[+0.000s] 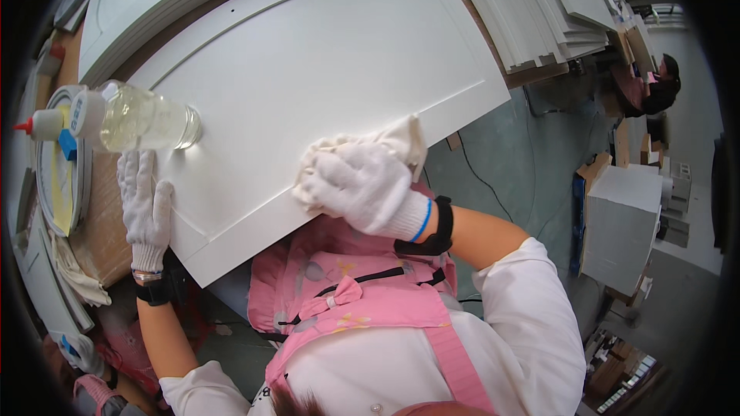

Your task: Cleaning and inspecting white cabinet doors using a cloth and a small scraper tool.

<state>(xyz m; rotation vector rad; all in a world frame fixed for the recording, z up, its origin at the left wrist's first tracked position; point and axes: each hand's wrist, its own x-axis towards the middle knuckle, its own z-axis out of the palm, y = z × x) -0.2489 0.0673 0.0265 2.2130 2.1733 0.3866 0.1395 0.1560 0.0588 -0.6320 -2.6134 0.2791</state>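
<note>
A white door-like panel with a recessed middle lies flat in front of me. My right hand, in a white knit glove, is closed on a cream-white cloth and presses it onto the near rim of the panel. My left hand, gloved too, rests with fingers stretched out along the panel's left edge. Just beyond those fingers stands a clear bottle with pale yellowish liquid and a white cap, on the panel's left end. The underside of my right palm is hidden.
At the left are a round lidded tub, a red-tipped squeeze bottle and a blue block. Stacked white panels stand at the back. A co-worker's gloved hand shows at lower left; another person sits far right.
</note>
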